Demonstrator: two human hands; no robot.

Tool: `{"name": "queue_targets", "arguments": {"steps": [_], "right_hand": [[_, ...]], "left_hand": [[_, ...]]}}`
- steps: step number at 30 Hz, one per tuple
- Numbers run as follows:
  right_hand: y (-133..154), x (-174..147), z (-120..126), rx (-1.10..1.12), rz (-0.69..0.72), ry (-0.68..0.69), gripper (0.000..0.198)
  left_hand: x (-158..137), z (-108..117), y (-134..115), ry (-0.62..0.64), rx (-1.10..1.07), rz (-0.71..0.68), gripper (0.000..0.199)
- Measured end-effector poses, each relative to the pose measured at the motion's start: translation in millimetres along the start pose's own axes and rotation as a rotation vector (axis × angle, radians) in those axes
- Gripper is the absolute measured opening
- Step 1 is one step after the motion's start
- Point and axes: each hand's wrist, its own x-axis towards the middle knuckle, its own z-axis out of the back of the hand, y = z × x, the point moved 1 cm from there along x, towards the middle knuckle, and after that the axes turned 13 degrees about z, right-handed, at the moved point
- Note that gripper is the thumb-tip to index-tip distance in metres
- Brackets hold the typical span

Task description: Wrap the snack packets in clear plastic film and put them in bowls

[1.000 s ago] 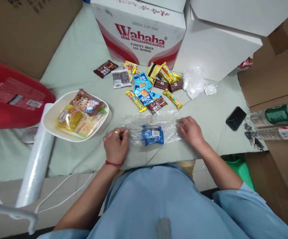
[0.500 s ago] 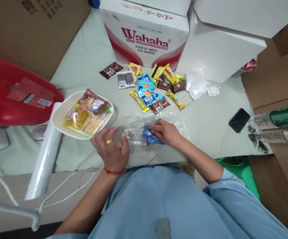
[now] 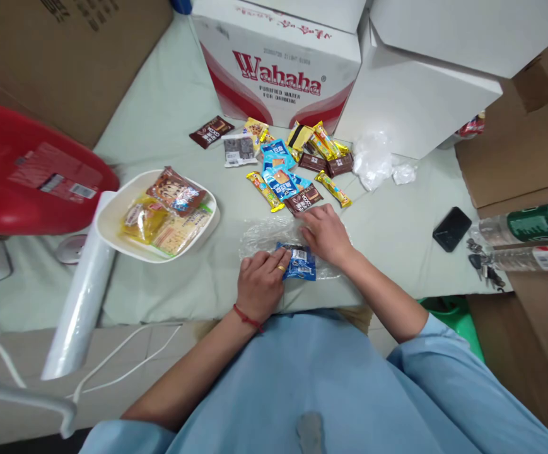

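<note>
Since a moment ago the left hand [image 3: 260, 284] slid right onto the blue snack packet [image 3: 301, 263], fingers flat, covering its left end. Right hand [image 3: 325, 233] rests loosely curled on the clear plastic sheet [image 3: 259, 232] just behind; can't tell if it's pinching anything.

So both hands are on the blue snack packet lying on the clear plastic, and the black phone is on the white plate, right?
Not quite. The head view shows the black phone lying on the green table cover, right of the hands. The white plate holds snack packets.
</note>
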Motion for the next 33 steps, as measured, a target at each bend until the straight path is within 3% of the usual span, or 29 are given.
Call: {"name": "queue_targets", "arguments": {"steps": [3, 9, 13, 16, 21, 24, 27, 30, 33], "right_hand": [[-5.3, 14.2, -0.3, -0.045, -0.062, 0.074, 0.053], [-10.4, 28.9, 7.7, 0.094, -0.088, 0.190, 0.021], [3.8, 6.6, 16.1, 0.123, 0.146, 0.132, 0.021], [23.9, -27.2, 3.9, 0.105, 0.380, 0.129, 0.027], [37.9, -72.7, -34.2, 0.036, 0.468, -0.018, 0.038], [38.1, -81.8, -46.2, 0.030, 0.480, -0.013, 0.040], [39.4, -82.6, -48.3, 0.036, 0.455, 0.012, 0.042], [41.7, -80.9, -46.6, 0.038, 0.450, 0.020, 0.042], [43.0, -79.3, -43.9, 0.044, 0.465, 0.004, 0.040]], "left_hand": [[-2.8, 0.4, -0.4, -0.023, 0.019, -0.014, 0.044], [-2.7, 0.8, -1.0, -0.009, 0.027, -0.018, 0.043], [-4.9, -0.5, 1.4, 0.000, 0.019, -0.021, 0.045], [-6.8, -4.8, 7.8, 0.005, -0.023, -0.011, 0.045], [-8.6, -3.1, 30.3, 0.035, -0.399, -0.006, 0.050], [-6.2, 10.1, 49.7, -0.117, -0.600, 0.260, 0.040], [-0.5, 20.0, 63.5, -0.298, -0.551, 0.607, 0.036], [5.5, 16.2, 60.9, -0.209, -0.381, 0.675, 0.048], [6.7, 8.7, 46.5, -0.092, -0.246, 0.633, 0.038]]}}
